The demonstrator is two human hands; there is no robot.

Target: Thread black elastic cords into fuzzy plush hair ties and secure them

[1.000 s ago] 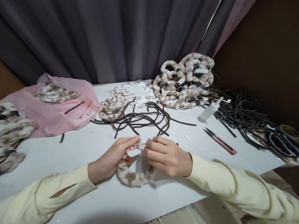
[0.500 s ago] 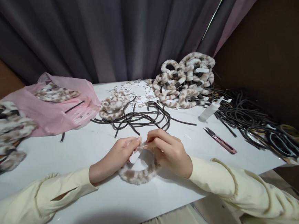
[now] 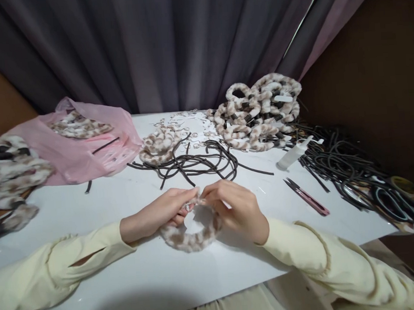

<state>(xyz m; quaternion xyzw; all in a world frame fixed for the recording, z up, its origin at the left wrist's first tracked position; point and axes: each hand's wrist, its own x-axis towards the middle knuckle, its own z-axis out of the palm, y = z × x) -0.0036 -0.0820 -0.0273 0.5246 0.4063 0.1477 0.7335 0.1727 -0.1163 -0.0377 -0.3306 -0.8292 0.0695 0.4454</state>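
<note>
A brown-and-white furry ring [image 3: 192, 239] hangs in a loop from my fingers, just over the white table near its front edge. My left hand [image 3: 164, 211] pinches the ring's upper part between thumb and fingers, with a small shiny metal piece by the fingertips. From the other side my right hand [image 3: 238, 207] pinches at the same upper spot, its fingertips close to the left ones. What exactly the right fingertips hold there is partly hidden. Just behind the hands lie several dark cords [image 3: 200, 162] in a loose tangle.
A small pile of furry rings [image 3: 159, 144] lies behind the cords, a larger heap [image 3: 257, 113] back right. At right are pink thread snips [image 3: 307, 196], a glue bottle [image 3: 295, 154] and many black cords [image 3: 339, 159]. A pink plastic bag [image 3: 117, 157] and furry pieces [image 3: 15, 175] occupy the left.
My left fingers have curled further under the ring's top, and a white tag by them shows less. A shiny metal piece now shows there. The view has shifted slightly.
</note>
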